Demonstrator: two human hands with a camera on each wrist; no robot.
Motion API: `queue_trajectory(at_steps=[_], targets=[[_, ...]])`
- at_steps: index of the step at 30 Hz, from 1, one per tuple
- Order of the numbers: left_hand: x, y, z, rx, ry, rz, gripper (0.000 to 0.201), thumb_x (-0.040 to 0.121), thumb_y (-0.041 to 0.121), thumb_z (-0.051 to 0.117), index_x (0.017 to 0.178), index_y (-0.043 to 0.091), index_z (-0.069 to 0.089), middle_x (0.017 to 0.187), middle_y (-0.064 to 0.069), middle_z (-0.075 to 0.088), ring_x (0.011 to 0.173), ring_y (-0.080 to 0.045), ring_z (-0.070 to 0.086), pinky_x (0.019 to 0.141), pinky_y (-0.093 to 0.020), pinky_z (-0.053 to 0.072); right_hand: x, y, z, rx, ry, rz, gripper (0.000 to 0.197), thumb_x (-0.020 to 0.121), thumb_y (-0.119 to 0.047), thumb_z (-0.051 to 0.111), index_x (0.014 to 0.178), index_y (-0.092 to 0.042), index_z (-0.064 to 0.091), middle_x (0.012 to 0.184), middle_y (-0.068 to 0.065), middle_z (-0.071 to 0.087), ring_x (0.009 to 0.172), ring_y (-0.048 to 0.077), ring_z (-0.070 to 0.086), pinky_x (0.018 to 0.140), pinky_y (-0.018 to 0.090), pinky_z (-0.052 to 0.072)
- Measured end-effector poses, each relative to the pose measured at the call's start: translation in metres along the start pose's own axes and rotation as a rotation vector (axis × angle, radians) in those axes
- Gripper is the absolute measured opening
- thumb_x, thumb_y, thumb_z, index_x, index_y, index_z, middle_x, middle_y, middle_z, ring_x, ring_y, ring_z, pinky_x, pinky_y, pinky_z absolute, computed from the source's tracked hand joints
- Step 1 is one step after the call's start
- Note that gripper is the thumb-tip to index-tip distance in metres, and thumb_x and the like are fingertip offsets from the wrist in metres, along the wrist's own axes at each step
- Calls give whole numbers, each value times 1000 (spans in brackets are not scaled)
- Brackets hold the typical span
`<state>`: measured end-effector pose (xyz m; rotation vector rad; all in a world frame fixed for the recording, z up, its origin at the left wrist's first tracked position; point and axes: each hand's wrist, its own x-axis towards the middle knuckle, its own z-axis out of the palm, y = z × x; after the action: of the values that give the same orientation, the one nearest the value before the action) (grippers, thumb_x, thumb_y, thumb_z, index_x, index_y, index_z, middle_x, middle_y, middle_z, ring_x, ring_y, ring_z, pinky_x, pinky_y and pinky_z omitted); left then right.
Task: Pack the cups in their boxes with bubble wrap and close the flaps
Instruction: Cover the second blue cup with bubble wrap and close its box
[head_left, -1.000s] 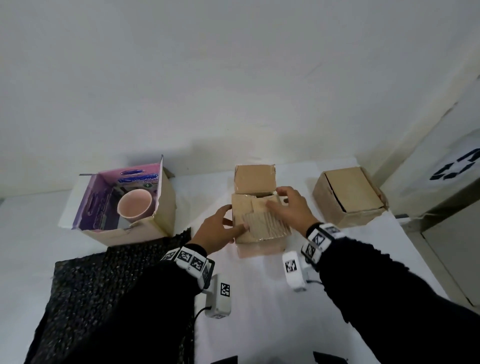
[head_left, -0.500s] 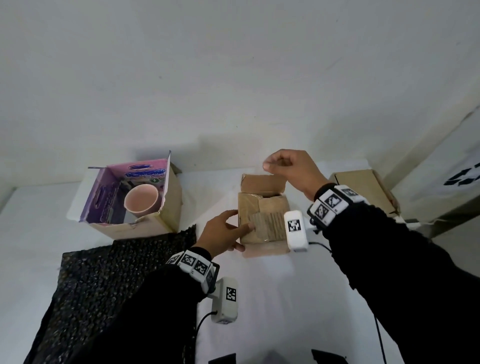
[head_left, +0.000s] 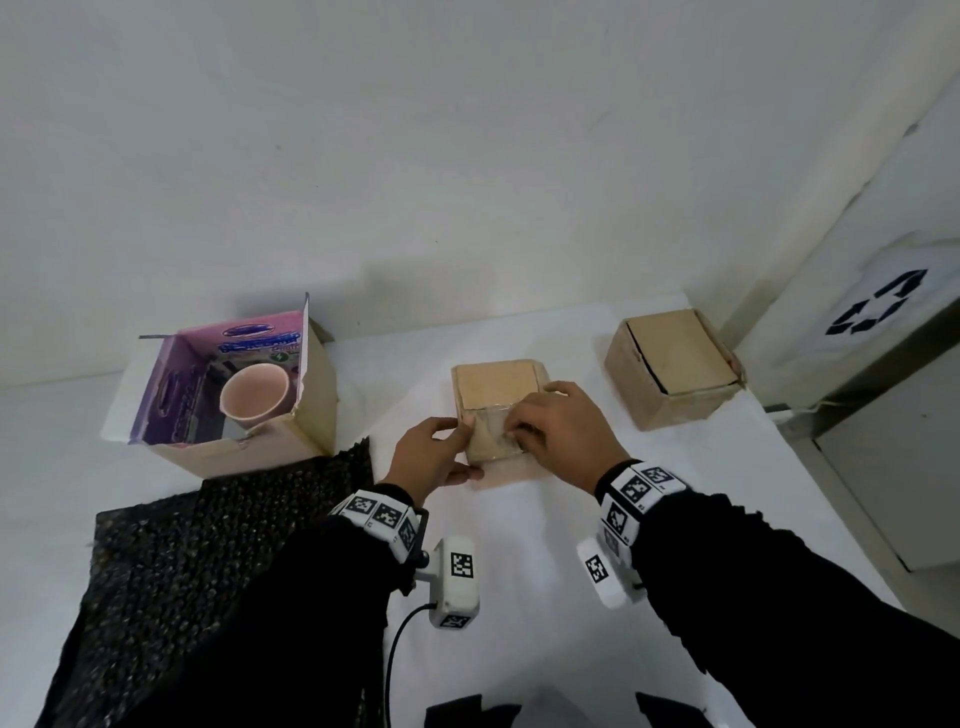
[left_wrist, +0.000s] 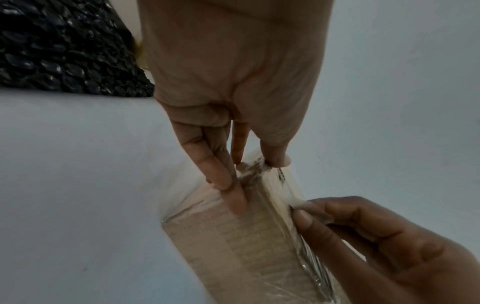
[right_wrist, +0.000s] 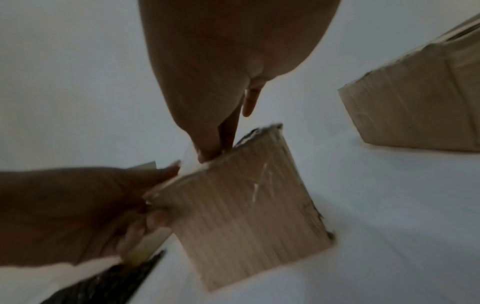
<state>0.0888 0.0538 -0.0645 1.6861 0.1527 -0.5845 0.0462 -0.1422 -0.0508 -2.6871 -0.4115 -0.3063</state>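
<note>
Nearest the person, on the bench's near-left part, black bubble wrap (head_left: 218, 551) lies spread flat, prob. kept within reach for the cup not yet packed. Just beyond it, mid-bench, sits the small brown box (head_left: 498, 410), flaps folded down. Left hand (head_left: 434, 457) grips its near-left corner, thumb on top and fingers down the side, w/ a bit of clear tape pinched under the thumb tip; looks like it steadies the box so it can't slide. Right hand (head_left: 558, 428) rests on the box top w/ fingers curled narrow, pinching or pressing the clear tape strip (head_left: 493, 428) at the flap seam, prob. to keep the flaps shut. Left wrist view shows fingertips nipping the film edge. Far-left, near the bench's back edge, the open purple-lined box (head_left: 223, 395) has its flaps up, pink cup (head_left: 254, 397) inside, no wrap seen round it, so that one's unfinished. Far-right corner: closed brown box (head_left: 672, 366), looks done, parked out of the way.
</note>
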Motion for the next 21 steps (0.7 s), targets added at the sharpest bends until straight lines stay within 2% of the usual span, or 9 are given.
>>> queue_trajectory(at_steps=[4, 7, 10, 11, 13, 15, 16, 18, 21], targets=[[0, 0, 0, 58, -5, 15, 46, 92, 39, 63, 124, 7, 53, 97, -10, 70, 68, -27, 73, 63, -29, 59, -23, -1, 7, -100, -1, -100, 25, 83, -41, 62, 91, -18, 65, 96, -4, 66, 92, 18, 60, 84, 32, 43], [-3, -3, -1, 201, -30, 134, 54, 95, 30, 59, 141, 16, 34, 97, -8, 71, 68, -24, 73, 67, -32, 59, -25, -3, 6, -122, 57, -83, 26, 79, -35, 65, 96, -16, 61, 98, 1, 61, 92, 23, 58, 80, 33, 40], [-7, -6, -4, 333, -107, 245, 58, 99, 29, 51, 148, 32, 21, 108, -6, 69, 68, -20, 73, 64, -29, 55, -19, -6, 10, -127, -37, -62, 53, 81, -31, 57, 130, -12, 53, 133, 6, 55, 122, 24, 49, 99, 36, 40], [-7, -8, -7, 373, -135, 261, 60, 99, 30, 49, 150, 35, 18, 116, -7, 66, 70, -18, 73, 64, -27, 54, -19, -7, 14, -130, -74, -78, 56, 83, -30, 52, 136, -11, 51, 140, 6, 52, 128, 24, 46, 104, 37, 39], [-10, -10, -13, 459, -185, 284, 69, 97, 33, 54, 152, 36, 12, 130, -5, 59, 75, -13, 72, 72, -24, 53, -25, -9, 22, -130, -89, -95, 50, 89, -26, 45, 135, -10, 55, 140, 7, 54, 129, 26, 49, 107, 41, 42], [-13, -13, -18, 584, -208, 338, 81, 92, 36, 62, 153, 33, 10, 134, -2, 54, 82, -10, 70, 88, -30, 52, -35, -9, 27, -140, 12, -85, 39, 90, -16, 53, 128, -11, 62, 132, 7, 61, 123, 26, 56, 101, 40, 48], [-15, -14, -20, 629, -200, 365, 83, 90, 37, 65, 153, 31, 13, 134, -1, 54, 86, -10, 68, 91, -32, 51, -41, -10, 29, -145, 71, -82, 38, 86, -9, 60, 124, -11, 65, 128, 6, 64, 119, 25, 59, 98, 38, 51], [-16, -13, -19, 649, -145, 411, 80, 87, 36, 70, 151, 29, 23, 131, 0, 55, 89, -9, 66, 90, -30, 52, -51, -11, 31, -150, 161, -98, 38, 81, -1, 63, 117, -11, 68, 122, 6, 66, 112, 25, 62, 93, 36, 53], [-17, -12, -14, 692, -47, 465, 68, 85, 31, 73, 143, 25, 39, 121, 2, 63, 80, -2, 64, 84, -28, 53, -51, -11, 27, -190, 209, -83, 29, 80, -1, 57, 104, -12, 69, 109, 5, 67, 98, 25, 60, 79, 36, 52]])
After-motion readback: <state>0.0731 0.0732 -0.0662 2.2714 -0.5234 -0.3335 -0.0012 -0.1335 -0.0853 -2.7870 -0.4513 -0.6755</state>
